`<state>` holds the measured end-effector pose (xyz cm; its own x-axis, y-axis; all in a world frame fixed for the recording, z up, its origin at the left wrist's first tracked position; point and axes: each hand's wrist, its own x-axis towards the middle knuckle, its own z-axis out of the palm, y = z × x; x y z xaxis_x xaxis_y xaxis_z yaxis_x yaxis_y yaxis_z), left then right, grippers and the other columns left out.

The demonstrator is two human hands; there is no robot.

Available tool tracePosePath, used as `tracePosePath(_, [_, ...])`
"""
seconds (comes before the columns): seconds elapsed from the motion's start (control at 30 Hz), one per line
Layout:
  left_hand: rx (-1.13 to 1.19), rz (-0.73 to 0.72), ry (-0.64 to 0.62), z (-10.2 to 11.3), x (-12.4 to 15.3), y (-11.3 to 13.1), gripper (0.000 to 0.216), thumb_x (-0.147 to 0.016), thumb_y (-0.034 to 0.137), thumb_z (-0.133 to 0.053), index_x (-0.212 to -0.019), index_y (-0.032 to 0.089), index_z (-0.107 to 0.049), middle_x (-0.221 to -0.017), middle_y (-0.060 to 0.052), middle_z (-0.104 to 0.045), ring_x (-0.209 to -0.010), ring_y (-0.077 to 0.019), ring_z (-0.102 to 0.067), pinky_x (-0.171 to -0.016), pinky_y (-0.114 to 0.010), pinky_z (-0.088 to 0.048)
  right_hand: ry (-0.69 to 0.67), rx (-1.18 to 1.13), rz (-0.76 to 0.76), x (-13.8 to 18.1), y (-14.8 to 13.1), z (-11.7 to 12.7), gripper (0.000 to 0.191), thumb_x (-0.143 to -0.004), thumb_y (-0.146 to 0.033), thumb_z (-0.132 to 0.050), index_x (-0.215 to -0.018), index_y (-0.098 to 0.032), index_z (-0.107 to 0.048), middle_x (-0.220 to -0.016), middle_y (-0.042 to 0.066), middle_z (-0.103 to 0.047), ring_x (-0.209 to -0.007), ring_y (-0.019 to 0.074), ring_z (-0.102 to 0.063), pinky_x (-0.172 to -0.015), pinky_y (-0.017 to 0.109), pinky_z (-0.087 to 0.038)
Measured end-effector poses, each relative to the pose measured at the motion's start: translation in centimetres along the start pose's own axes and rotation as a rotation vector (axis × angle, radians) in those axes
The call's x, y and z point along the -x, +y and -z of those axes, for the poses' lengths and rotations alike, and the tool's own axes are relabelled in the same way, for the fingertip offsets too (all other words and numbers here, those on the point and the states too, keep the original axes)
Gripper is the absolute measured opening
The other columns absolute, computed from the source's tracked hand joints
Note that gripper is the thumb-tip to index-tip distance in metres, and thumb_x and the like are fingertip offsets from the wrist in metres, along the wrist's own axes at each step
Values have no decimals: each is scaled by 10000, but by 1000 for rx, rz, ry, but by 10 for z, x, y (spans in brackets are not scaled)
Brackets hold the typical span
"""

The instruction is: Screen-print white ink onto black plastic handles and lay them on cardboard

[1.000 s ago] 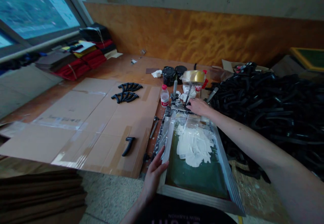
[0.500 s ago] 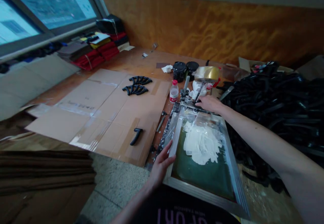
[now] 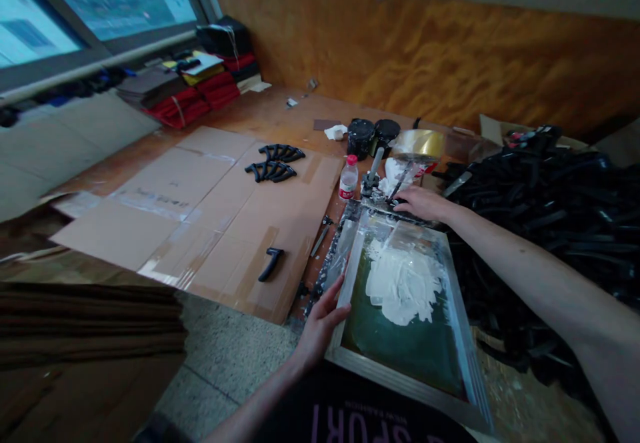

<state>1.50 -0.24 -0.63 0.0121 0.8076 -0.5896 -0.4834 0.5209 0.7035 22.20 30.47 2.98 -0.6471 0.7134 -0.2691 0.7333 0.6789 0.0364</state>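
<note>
A silkscreen frame [image 3: 400, 379] with a dark green mesh lies tilted in front of me. Thick white ink [image 3: 403, 283] is smeared over the mesh's middle and far part. My left hand [image 3: 323, 319] grips the frame's left rail, thumb on top and fingers along the side. At the frame's far end, my right hand [image 3: 423, 204] has its fingers curled down at the ink-stained metal clamp [image 3: 373, 186], beside a thin dark rod [image 3: 401, 179]. What those fingers pinch is hidden.
Left of the frame, a flat cardboard sheet [image 3: 200, 216] carries two rows of black curved handles [image 3: 273, 171] and one single handle [image 3: 271, 264]. A red-capped bottle [image 3: 349, 177], black tubs [image 3: 361, 137] and a tape roll [image 3: 419, 143] stand behind. Black parts [image 3: 560, 229] are heaped at right.
The whole view has shifted slightly. Both hands keep about the same places on the frame and at the clamp, and the ink looks unchanged.
</note>
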Motion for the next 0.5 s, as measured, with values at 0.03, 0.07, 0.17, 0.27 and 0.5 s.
tracePosePath(0.03, [2,-6,6,0,0,0,745,-700,280,-707,-1400,249,-452,-1357,-18,-566,-1241,-299,-525,-1010,-376,-452,-7,19,-36,-1,-3,0,442,-914,-476,-464,-1197,-176,-625,-1134,137,-661,-1083,248,-595,-906,319,-435])
tracePosePath(0.07, [3,-10,14,0,-1,0,737,-698,276,-708,-1393,250,-463,-1362,-16,-560,-1255,-300,-513,-1016,-374,-448,-14,42,-78,-3,-7,0,460,-914,-488,-450,-1170,-155,-640,-1104,154,-672,-1057,261,-611,-888,328,-444])
tracePosePath(0.17, [11,-22,19,0,-1,0,722,-701,269,-705,-1386,260,-473,-1383,-10,-536,-1286,-304,-482,-1030,-381,-438,-21,89,-207,-8,-23,2,512,-923,-495,-396,-1076,-101,-685,-1044,198,-693,-1010,300,-641,-846,350,-462])
tracePosePath(0.27, [14,-25,-23,2,-2,-3,727,-719,294,-698,-1401,262,-451,-1381,-23,-540,-1283,-305,-486,-1042,-398,-428,-18,70,-313,-12,-37,3,512,-923,-467,-395,-1008,-76,-714,-1049,217,-693,-1024,310,-641,-839,346,-467])
tracePosePath(0.5, [-226,-44,71,5,-1,-6,657,-777,375,-663,-1395,341,-444,-1474,36,-432,-1371,-275,-376,-1112,-396,-350,130,-245,-320,23,-29,15,400,-932,-423,-468,-1168,-150,-642,-1127,120,-690,-1042,211,-629,-862,255,-439])
